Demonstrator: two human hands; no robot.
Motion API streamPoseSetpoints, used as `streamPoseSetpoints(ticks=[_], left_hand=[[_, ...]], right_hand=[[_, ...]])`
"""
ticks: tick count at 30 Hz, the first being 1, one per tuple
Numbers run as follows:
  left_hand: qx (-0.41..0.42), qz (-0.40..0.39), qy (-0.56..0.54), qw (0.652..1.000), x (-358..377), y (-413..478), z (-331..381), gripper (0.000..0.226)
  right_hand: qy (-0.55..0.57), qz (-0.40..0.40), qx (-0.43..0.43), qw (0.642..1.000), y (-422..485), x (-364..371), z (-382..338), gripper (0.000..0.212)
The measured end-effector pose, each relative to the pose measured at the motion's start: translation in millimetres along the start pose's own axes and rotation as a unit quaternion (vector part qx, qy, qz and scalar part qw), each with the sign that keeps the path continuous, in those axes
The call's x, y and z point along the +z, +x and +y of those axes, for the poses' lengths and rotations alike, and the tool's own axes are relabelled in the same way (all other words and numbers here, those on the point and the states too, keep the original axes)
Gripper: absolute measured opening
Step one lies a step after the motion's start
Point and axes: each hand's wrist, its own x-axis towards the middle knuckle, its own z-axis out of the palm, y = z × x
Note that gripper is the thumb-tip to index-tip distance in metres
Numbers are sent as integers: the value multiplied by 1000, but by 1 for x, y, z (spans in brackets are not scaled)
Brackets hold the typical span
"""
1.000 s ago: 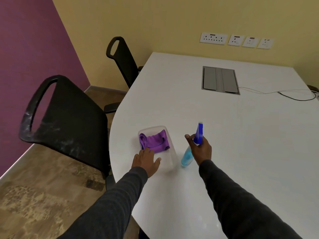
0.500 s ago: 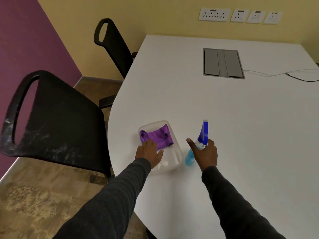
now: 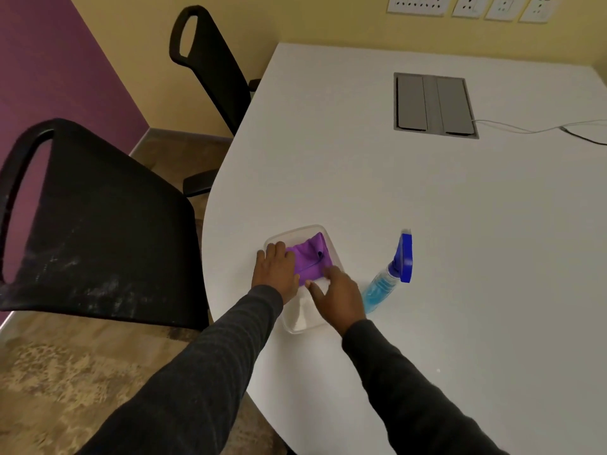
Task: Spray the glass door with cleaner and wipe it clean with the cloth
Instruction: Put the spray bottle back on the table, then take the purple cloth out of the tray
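The left hand [image 3: 275, 270], just left of centre in the lower middle of the frame, lies palm down with fingers loosely spread over the left end of a folded purple cloth [image 3: 310, 257], its fingertips reaching the far rim of the shallow clear plastic tray [image 3: 297, 323] that holds the cloth; whether it grips the fabric cannot be told. The right hand [image 3: 338, 295], just to its right, rests with fingers slightly curled on the near right edge of the same cloth, thumb pointing left over the bare white bottom of the tray, holding nothing that can be seen. Both arms wear dark grey knitted sleeves [image 3: 203, 372] that run in from the bottom edge. Just right of the right hand, apart from it, a clear spray bottle of blue liquid with a blue trigger head [image 3: 392, 274] stands free on the white rounded table [image 3: 460, 224]. Farther up, right of centre, a grey metal cable hatch [image 3: 433, 105] is set into the tabletop, with a thin white cable [image 3: 525, 130] leading off to the right edge. A black mesh-backed chair [image 3: 98, 224] fills the left side, a second black chair [image 3: 210, 67] stands at the upper centre-left, and white wall sockets [image 3: 418, 3] line the yellow wall in the upper right
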Motion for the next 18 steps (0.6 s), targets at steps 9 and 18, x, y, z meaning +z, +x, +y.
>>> streamPoseSetpoints(ticks=[9, 18], left_hand=[[-88, -22, -37, 995, 28, 11, -18, 91], [-84, -1, -136, 987, 62, 5, -24, 93]], right_hand=[[107, 32, 81, 990, 74, 58, 3, 80], [65, 60, 199, 976, 111, 80, -1, 79]])
